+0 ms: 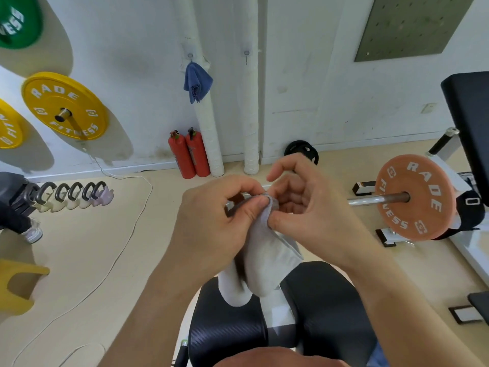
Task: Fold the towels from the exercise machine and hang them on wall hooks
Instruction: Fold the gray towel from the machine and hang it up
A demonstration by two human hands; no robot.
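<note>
Holding a small grey terry-cloth towel (267, 258) up in the air above the black padded seat (230, 329) of the exercise machine, facing the white painted wall (132, 62). Gripping its top corner with the left hand (211, 221), thumb and forefinger curled tight on the cloth. Pinching the same corner from the other side with the right hand (304, 200), thumb pressed to the fabric, forefinger lifted and loosely bent. Hanging below both hands in a narrow doubled drape, so apparently folded already. Cannot tell a hanging loop from a plain hem in the dark strip at the pinch. Cannot tell either what to make of the white cloth-like shape (234, 290) under the grey drape, perhaps a second towel. Further off, noting a folded blue towel (197, 82) already hung on the left clear stick-on wall hook (189, 54), and just beside it a second small stick-on wall hook (246, 53), bare. Judging the step as readying the corner for hanging, with folding seemingly done on this one. Next calls for keeping the pinch to stop the fold from opening, carrying across to the bare hook, and slipping corner or loop over its prong. Likely fiddly, given soft cloth and a small hook.
</note>
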